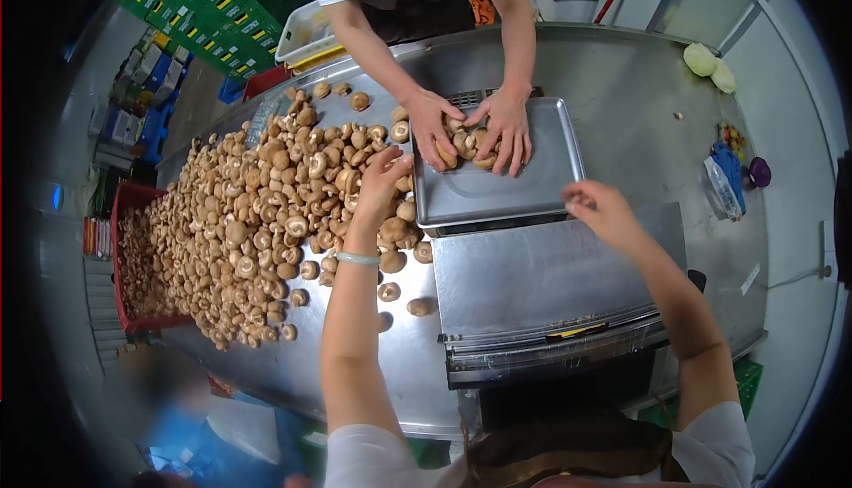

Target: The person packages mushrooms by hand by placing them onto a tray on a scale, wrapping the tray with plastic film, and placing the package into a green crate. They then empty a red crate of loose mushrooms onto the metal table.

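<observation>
My left hand (pixel 382 188), below which a pale bracelet (pixel 358 258) circles the wrist, is at the right edge of a big heap of brown shiitake mushrooms (pixel 253 208), near the metal tray (pixel 497 197). Its fingers are loosely bent and apart, with nothing visible in them. Off the tray's lower right corner, my right hand (pixel 611 211) hovers with fingers half curled and no object showing. Across the table, a co-worker's two hands (pixel 508 133) cup several mushrooms (pixel 463 144) inside the tray.
A steel wrapping machine (pixel 550 279) stands in front of me below the tray. Mushrooms fill a red crate (pixel 118 262) at left. Green crates (pixel 200 13) are stacked behind. Cabbages (pixel 701 60), a blue bag (pixel 728 177) and a purple item (pixel 759 171) lie at right.
</observation>
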